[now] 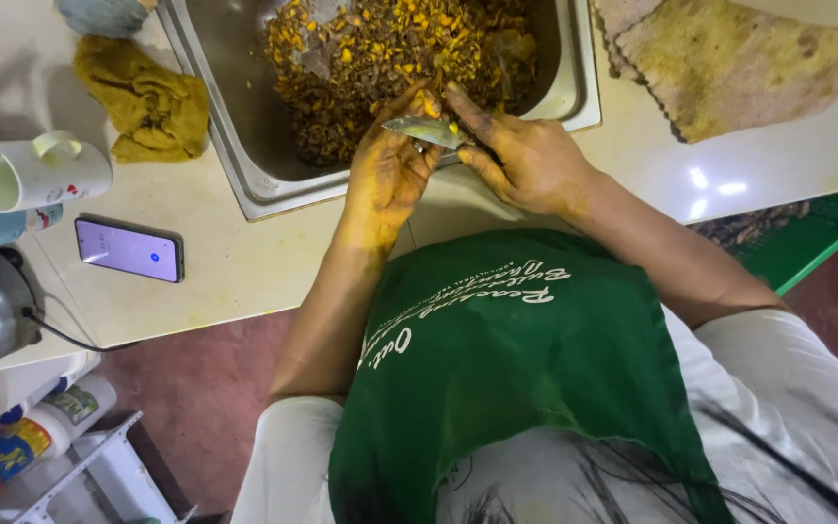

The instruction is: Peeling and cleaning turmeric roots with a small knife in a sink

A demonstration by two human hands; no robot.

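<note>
Standing over the worktop [244, 262], the person works with both hands at the near rim of a steel tray [244, 146] sunk with yellow-orange chopped pieces [390, 58]. The right hand [526, 160] is closed around the handle of a small knife [424, 131], whose blade points left across the gap to the other hand. The left hand [390, 175], stained yellow up to the wrist, has its fingers curled, pinching a small orange piece [431, 103] at the fingertips, right against the blade. Both hands hover just above the tray's front edge, touching each other at the knife.

To the left of the tray lies a crumpled mustard-yellow cloth [147, 102], and nearer the worktop's edge a phone [128, 249] lies flat with its screen lit. Two mugs [31, 175] lie on their sides at the far left. A stained yellow mat [739, 58] lies to the right of the tray. A green apron [516, 369] covers the person's front.
</note>
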